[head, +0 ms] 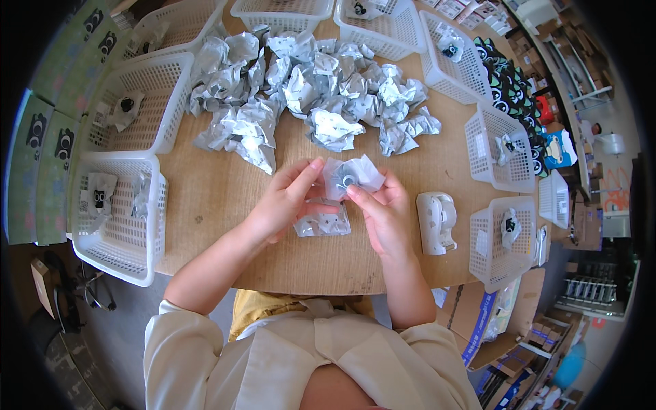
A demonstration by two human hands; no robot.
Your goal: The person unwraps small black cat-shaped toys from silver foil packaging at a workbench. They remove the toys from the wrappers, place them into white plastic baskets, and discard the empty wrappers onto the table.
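Note:
Between my hands is a small translucent plastic bag (366, 171) with a dark figurine showing through it, a white ring-like eye facing up. The thumb and fingers of my right hand (382, 207) pinch the bag's lower right side. My left hand (289, 197) is at its left edge, thumb and index finger close to the plastic; whether they grip it is hard to tell. Below, on the wooden table (225, 256), lies a clear plastic packet (325, 225), partly covered by my left fingers. Beyond my hands is a heap of crumpled silver foil bags (307, 87).
White plastic baskets (156, 220) with bagged figurines line both sides and the far edge. A white tape dispenser (434, 223) stands right of my right hand. Black plush items (507, 87) are piled behind the right baskets. An open cardboard box (461, 307) sits below the table's right edge.

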